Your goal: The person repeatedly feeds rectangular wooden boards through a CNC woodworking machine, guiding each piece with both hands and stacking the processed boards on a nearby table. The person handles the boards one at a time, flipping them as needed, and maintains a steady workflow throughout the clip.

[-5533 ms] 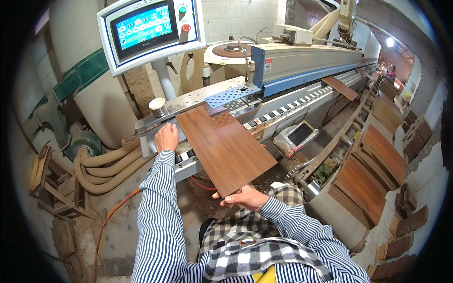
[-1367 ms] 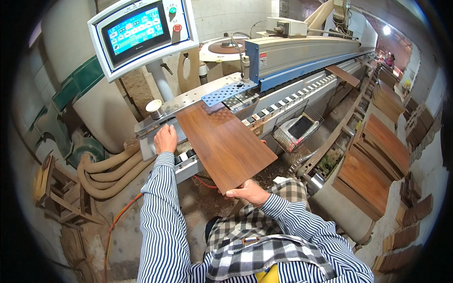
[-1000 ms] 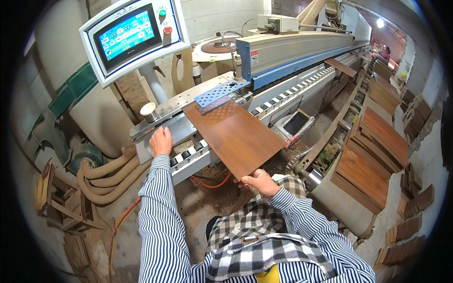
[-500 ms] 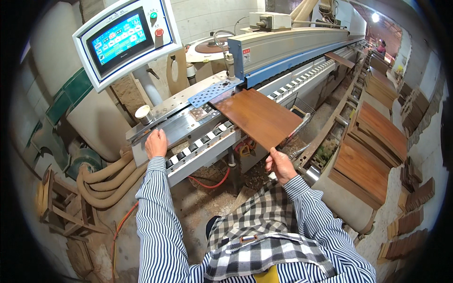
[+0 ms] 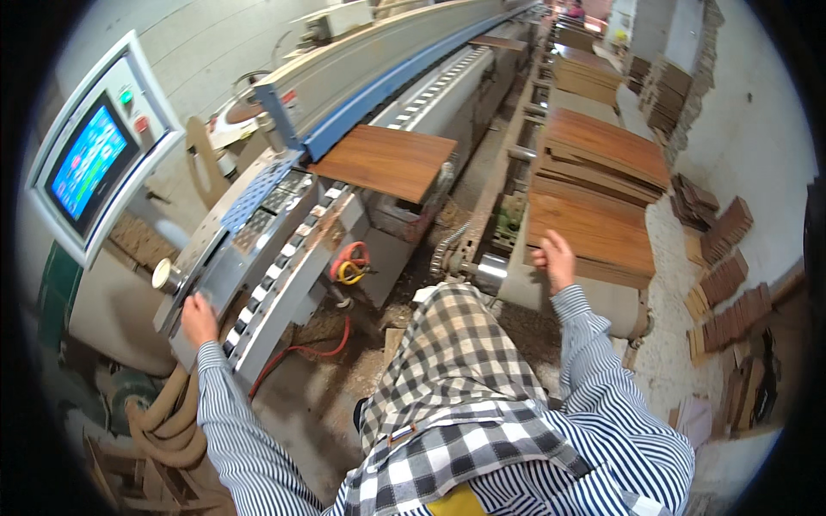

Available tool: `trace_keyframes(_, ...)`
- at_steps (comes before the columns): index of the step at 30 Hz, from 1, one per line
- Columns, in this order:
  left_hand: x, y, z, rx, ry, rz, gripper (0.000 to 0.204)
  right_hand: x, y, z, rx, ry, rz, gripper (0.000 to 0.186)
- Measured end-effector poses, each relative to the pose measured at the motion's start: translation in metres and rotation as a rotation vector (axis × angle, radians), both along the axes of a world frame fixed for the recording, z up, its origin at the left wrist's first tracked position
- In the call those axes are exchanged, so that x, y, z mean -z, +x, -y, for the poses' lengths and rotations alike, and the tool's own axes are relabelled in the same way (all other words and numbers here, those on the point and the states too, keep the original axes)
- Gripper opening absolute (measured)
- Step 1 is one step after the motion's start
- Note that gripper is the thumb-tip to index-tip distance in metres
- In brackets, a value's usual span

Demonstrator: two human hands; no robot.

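Observation:
My left hand (image 5: 199, 319) rests with curled fingers at the near end of the machine's metal infeed table (image 5: 225, 279); what its fingers close on, if anything, is hidden. Beside it stands a small round-topped knob (image 5: 167, 276). My right hand (image 5: 556, 260) holds nothing, its fingers bent and a little apart, over the near edge of a stack of brown wood boards (image 5: 592, 225). A brown board (image 5: 387, 160) lies flat on the edge-banding machine (image 5: 387, 73), its left edge at the blue guard. Neither hand touches that board.
A control screen (image 5: 89, 168) stands at the left. Black and white rollers (image 5: 274, 273) line the table's near side. More board stacks (image 5: 602, 155) sit along the roller conveyor on the right. A red hose (image 5: 323, 351) hangs below the table, and thick dust hoses (image 5: 163, 421) lie lower left.
My right hand has let go of the board and moved right to the stack. The board has moved further along the machine. My view has turned right; my left hand stays at the table end.

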State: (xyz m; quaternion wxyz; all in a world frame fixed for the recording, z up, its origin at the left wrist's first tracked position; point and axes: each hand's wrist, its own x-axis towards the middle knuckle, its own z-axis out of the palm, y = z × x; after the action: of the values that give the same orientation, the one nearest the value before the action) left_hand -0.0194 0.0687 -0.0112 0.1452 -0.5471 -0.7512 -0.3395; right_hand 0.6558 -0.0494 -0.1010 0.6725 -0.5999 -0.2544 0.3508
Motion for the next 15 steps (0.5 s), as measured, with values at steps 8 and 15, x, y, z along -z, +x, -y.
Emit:
trace_keyframes(8, -0.002, 0.005, -0.007, 0.012, -0.019, -0.039, 0.036, 0.03, 0.192, 0.136, 0.754, -0.157, 0.18, 0.055)
trace_keyframes(15, -0.005, 0.009, -0.005, -0.004, -0.015, -0.042, 0.036, 0.044, 0.218, 0.139, 0.827, -0.348, 0.315, 0.042)
